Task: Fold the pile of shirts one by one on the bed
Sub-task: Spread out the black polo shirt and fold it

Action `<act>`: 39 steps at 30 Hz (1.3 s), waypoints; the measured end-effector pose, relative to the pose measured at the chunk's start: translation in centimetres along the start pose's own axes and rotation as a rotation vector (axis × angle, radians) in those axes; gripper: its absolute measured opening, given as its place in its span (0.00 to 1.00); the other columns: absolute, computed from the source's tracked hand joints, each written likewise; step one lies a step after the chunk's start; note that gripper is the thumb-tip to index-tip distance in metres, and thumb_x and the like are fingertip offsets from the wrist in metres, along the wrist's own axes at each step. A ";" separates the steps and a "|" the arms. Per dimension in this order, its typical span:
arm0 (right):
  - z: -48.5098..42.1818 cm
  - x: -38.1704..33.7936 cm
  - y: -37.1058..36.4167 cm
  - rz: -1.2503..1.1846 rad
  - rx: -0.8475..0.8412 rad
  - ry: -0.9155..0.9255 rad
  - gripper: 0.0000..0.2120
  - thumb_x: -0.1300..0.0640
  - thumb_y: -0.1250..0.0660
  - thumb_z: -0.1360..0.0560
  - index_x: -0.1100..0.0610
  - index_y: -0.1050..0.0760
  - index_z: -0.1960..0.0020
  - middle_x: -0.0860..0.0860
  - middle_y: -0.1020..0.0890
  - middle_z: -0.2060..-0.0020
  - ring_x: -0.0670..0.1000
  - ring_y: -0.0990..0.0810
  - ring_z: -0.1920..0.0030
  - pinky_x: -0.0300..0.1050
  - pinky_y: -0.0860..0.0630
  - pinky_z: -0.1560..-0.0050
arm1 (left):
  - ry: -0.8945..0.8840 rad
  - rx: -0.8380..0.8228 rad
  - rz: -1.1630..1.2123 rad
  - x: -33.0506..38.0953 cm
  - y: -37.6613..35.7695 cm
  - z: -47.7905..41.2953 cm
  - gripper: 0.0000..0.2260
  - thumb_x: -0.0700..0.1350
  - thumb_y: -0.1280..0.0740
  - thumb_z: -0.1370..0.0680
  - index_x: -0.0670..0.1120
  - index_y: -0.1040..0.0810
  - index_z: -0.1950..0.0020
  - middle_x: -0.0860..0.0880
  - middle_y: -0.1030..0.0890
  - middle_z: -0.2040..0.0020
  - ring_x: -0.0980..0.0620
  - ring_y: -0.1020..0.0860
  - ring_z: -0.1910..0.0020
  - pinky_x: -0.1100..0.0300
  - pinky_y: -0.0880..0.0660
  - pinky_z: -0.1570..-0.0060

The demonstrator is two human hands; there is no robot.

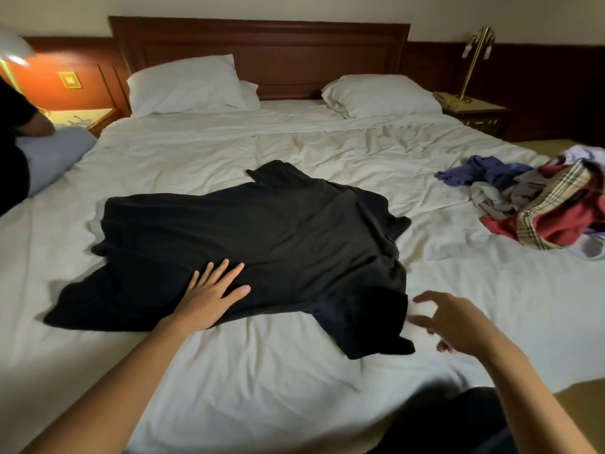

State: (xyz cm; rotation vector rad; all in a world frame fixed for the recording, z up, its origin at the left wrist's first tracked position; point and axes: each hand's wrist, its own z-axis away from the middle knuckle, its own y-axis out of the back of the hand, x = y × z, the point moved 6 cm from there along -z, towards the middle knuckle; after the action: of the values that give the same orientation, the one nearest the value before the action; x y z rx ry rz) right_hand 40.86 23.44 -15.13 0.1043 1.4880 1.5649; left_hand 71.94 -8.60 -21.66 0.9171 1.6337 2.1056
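My left hand point(212, 293) lies flat and open on the black T-shirt point(255, 244), palm down on its near edge, fingers spread, holding nothing. My right hand point(455, 322) is in the air just beside the near sleeve point(366, 322), with the fingers curled but open and nothing between them (it is a little blurred, so I cannot say if a fingertip touches the cloth).

The T-shirt is spread across the middle of the bed point(294, 388), its hem toward the left and its sleeves toward the right. It has wrinkles and the far sleeve is bunched. I judge that the step in hand is flattening this first shirt, before any fold is made. The next move, I think, calls for the right hand to take the near sleeve and pull it straight while the left hand pins the body, so the cloth does not slide on the sheet.

The pile of shirts point(540, 204) waits near the right edge of the bed, well apart from the black one; part of it seems close to hanging over that edge. There is much free sheet in front of the T-shirt and behind it, up to the pillows point(186, 86). At the left edge another person point(13, 142) sits beside a pale blue cushion point(52, 155), so I would keep the folding away from that side.
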 end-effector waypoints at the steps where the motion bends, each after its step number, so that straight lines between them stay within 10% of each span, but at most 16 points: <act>1: -0.1 -0.6 0.6 0.098 0.149 0.026 0.21 0.43 0.30 0.25 0.47 0.27 0.35 0.51 0.18 0.57 0.53 0.17 0.59 0.45 0.24 0.58 | -0.004 -0.006 -0.003 0.0 0.1 0.2 0.29 0.69 0.52 0.20 0.65 0.54 0.20 0.56 0.56 0.18 0.51 0.59 0.19 0.49 0.61 0.22; 3: 0.4 -4.3 0.0 0.127 0.357 0.262 0.25 0.40 0.30 0.27 0.46 0.27 0.32 0.51 0.22 0.46 0.55 0.22 0.45 0.49 0.25 0.44 | -0.013 -0.018 -0.005 -0.1 0.2 0.6 0.29 0.69 0.52 0.20 0.65 0.55 0.20 0.56 0.57 0.18 0.52 0.60 0.19 0.49 0.61 0.22; 6: 1.0 -9.2 -6.4 0.292 0.183 0.540 0.30 0.30 0.36 0.29 0.41 0.29 0.31 0.45 0.30 0.38 0.50 0.30 0.38 0.47 0.31 0.37 | -0.015 -0.031 -0.011 -0.4 0.5 1.2 0.29 0.68 0.51 0.20 0.65 0.55 0.20 0.57 0.57 0.18 0.53 0.60 0.20 0.50 0.62 0.22; 13: 1.1 -10.7 -9.0 0.322 0.488 0.712 0.06 0.53 0.27 0.25 0.51 0.21 0.50 0.46 0.24 0.52 0.50 0.25 0.56 0.42 0.29 0.59 | 0.019 -0.045 -0.054 -2.8 1.3 3.0 0.28 0.68 0.54 0.20 0.65 0.54 0.20 0.56 0.59 0.18 0.53 0.61 0.20 0.50 0.62 0.22; 21: -0.1 -10.8 -7.6 0.101 -0.354 0.709 0.12 0.37 0.34 0.24 0.44 0.24 0.55 0.44 0.19 0.65 0.43 0.21 0.63 0.39 0.25 0.58 | 0.180 -0.100 -0.206 -8.3 2.8 3.4 0.26 0.63 0.55 0.17 0.63 0.57 0.20 0.51 0.60 0.18 0.44 0.59 0.19 0.41 0.57 0.22; 25: -2.4 -12.2 -6.6 -0.101 -0.313 0.543 0.31 0.24 0.43 0.28 0.49 0.16 0.58 0.53 0.23 0.76 0.46 0.25 0.73 0.36 0.28 0.63 | 0.243 -0.088 -0.121 -10.2 3.4 3.2 0.30 0.69 0.59 0.22 0.64 0.55 0.20 0.52 0.56 0.18 0.44 0.56 0.19 0.41 0.56 0.23; 29: -5.2 -16.9 -8.8 -0.212 -0.056 0.610 0.23 0.29 0.44 0.25 0.41 0.18 0.45 0.43 0.16 0.50 0.41 0.20 0.46 0.38 0.28 0.40 | 0.362 -0.030 -0.021 -12.7 4.5 3.3 0.29 0.69 0.54 0.20 0.62 0.51 0.19 0.51 0.53 0.17 0.44 0.54 0.19 0.40 0.57 0.24; 31: -6.7 -18.8 -13.4 0.057 -0.113 0.614 0.23 0.35 0.46 0.20 0.39 0.31 0.28 0.45 0.30 0.27 0.47 0.38 0.24 0.43 0.45 0.24 | 0.432 -0.002 0.000 -14.5 5.1 3.6 0.30 0.69 0.53 0.20 0.61 0.50 0.19 0.49 0.53 0.17 0.42 0.55 0.19 0.40 0.57 0.23; 34: -8.7 -20.4 -18.8 0.454 -0.111 0.581 0.27 0.34 0.55 0.19 0.35 0.56 0.22 0.46 0.55 0.19 0.53 0.61 0.20 0.54 0.61 0.23 | 0.562 0.066 -0.031 -17.6 6.1 4.6 0.32 0.70 0.54 0.20 0.59 0.51 0.19 0.44 0.52 0.18 0.38 0.55 0.20 0.39 0.56 0.23; 39: -10.6 -21.6 -20.4 0.494 -0.090 0.567 0.30 0.27 0.63 0.26 0.28 0.68 0.28 0.45 0.59 0.20 0.54 0.62 0.21 0.57 0.61 0.23 | 0.734 0.188 -0.063 -21.5 8.3 7.0 0.39 0.72 0.43 0.24 0.52 0.46 0.20 0.39 0.38 0.23 0.36 0.40 0.24 0.39 0.43 0.26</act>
State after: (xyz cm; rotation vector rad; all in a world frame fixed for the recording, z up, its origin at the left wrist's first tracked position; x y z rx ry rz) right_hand 57.37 -2.17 -23.34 -0.0336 1.9209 2.1824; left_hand 93.56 -18.81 -19.08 0.1025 2.1815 2.4296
